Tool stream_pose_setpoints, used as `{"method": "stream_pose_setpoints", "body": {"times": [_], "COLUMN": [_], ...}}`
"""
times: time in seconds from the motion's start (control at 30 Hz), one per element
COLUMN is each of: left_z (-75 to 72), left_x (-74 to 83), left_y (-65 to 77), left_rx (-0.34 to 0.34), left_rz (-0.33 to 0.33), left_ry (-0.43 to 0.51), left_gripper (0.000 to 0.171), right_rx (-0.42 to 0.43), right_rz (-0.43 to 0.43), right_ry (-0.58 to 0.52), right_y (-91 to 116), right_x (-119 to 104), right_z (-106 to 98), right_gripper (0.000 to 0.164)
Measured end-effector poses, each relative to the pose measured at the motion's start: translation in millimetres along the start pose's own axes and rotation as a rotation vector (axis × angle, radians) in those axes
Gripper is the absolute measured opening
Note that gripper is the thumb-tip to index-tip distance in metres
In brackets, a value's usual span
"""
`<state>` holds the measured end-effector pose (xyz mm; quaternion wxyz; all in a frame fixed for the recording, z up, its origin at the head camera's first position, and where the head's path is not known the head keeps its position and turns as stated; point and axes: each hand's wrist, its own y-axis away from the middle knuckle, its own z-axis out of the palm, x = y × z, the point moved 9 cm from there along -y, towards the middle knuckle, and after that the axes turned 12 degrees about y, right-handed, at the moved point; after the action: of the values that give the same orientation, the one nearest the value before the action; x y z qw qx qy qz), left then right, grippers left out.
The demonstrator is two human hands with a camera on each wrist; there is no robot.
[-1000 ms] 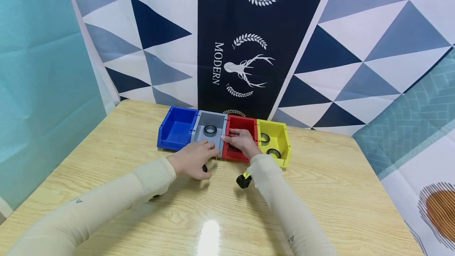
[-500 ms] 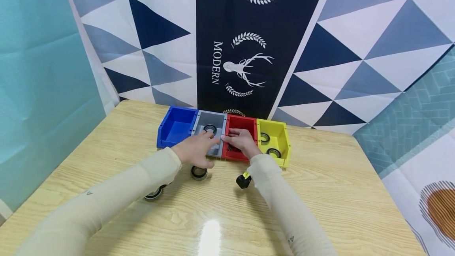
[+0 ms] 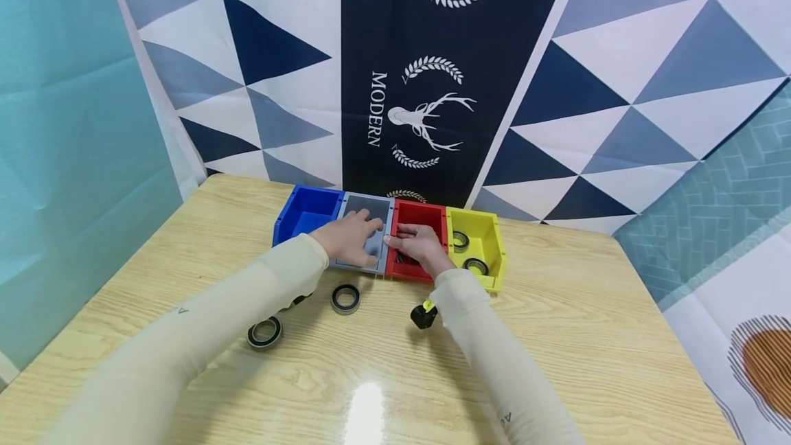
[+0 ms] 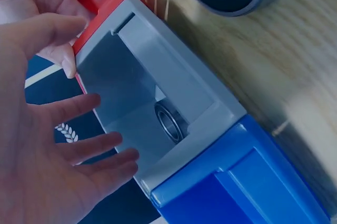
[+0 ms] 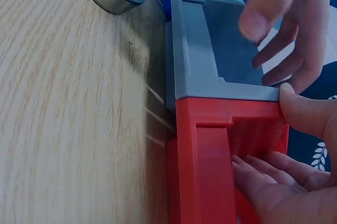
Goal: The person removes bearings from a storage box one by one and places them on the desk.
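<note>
My left hand [image 3: 353,239] hovers over the grey bin [image 4: 205,87], its fingers spread and holding nothing. Inside that bin lies a black-sealed ball bearing [image 4: 171,121], hidden behind the hand in the head view. My right hand [image 3: 421,247] grips the side wall of the red bin [image 5: 205,113] where it meets the grey one. Its thumb rests on the shared rim, and the other fingers reach down inside the red bin. On the table in front of the grey bin lies another bearing [image 3: 345,299], and a further bearing [image 3: 265,332] is beside the left sleeve.
The blue bin [image 3: 306,215] stands at the left end of the row. At the right end, the yellow bin [image 3: 485,239] holds two bearings. A black and yellow piece [image 3: 423,314] shows beside the right sleeve. Patterned cloth [image 3: 420,74] hangs behind the wooden table [image 3: 587,335].
My left hand has moved forward from above the table to over the grey bin, uncovering both table bearings and covering the one in the bin. The right hand has stayed in place.
</note>
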<state>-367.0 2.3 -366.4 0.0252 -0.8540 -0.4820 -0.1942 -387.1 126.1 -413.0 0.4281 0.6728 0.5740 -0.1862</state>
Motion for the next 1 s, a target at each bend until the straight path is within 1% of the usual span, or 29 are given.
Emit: {"method": "stream_pose_setpoints", "body": {"times": [0.23,0.37,0.63,0.83,1.0], "left_z": [7.7,10.6,16.5,17.4,16.3], "left_x": [-8.7,-14.8,-23.1,-28.4,-30.1], "left_y": [-23.0,-33.9,-39.5,-45.4,-46.7], "left_rx": [-0.036,-0.033,-0.058,-0.070,-0.081], "left_rz": [-0.109,-0.144,-0.209,-0.238,-0.250], "left_ry": [-0.037,-0.049,-0.057,-0.054,-0.030], "left_gripper": [0.076,0.077,0.077,0.078,0.078], "right_rx": [0.004,0.000,0.000,0.006,0.002], "right_rz": [0.002,0.002,0.018,0.020,0.022], "right_ry": [0.013,0.013,-0.002,-0.019,-0.038], "right_y": [-0.4,-1.8,-1.7,-3.3,-3.4], "right_x": [2.0,2.7,7.2,4.0,2.5], "right_z": [-1.8,-0.9,2.2,0.3,-0.1], "right_gripper": [0.063,0.064,0.063,0.062,0.061]}}
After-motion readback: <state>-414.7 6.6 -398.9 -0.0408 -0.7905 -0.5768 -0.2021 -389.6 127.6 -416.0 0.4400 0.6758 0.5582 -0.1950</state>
